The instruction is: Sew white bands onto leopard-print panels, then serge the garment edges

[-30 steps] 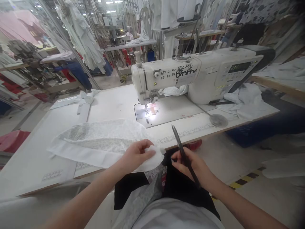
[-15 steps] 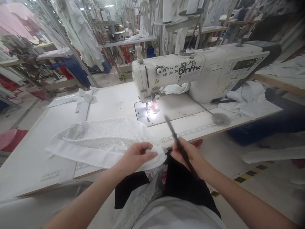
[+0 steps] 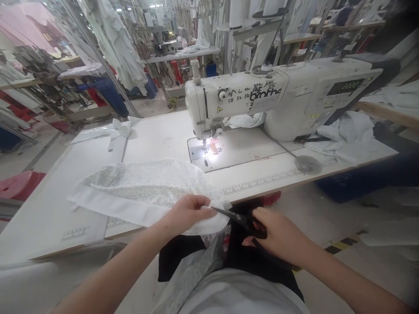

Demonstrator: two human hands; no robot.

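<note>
A white patterned fabric piece (image 3: 147, 181) with a plain white band lies over the table's front edge. My left hand (image 3: 186, 213) pinches its right end between thumb and fingers. In my right hand (image 3: 275, 231) is a pair of black scissors (image 3: 240, 218), with fingers in the handle loops. The blades point left and their tips reach the fabric beside my left thumb. Whether the blades are parted there I cannot tell.
A white sewing machine (image 3: 235, 96) stands behind the fabric, its needle area lit. A ruler strip (image 3: 262, 182) runs along the table (image 3: 157, 135) edge. A round metal disc on an arm (image 3: 308, 164) and crumpled white cloth (image 3: 350, 135) are at the right.
The scissors have swung from pointing up and away to pointing left, tips now at the fabric. My right hand has turned and lowered slightly. My left hand keeps its pinch.
</note>
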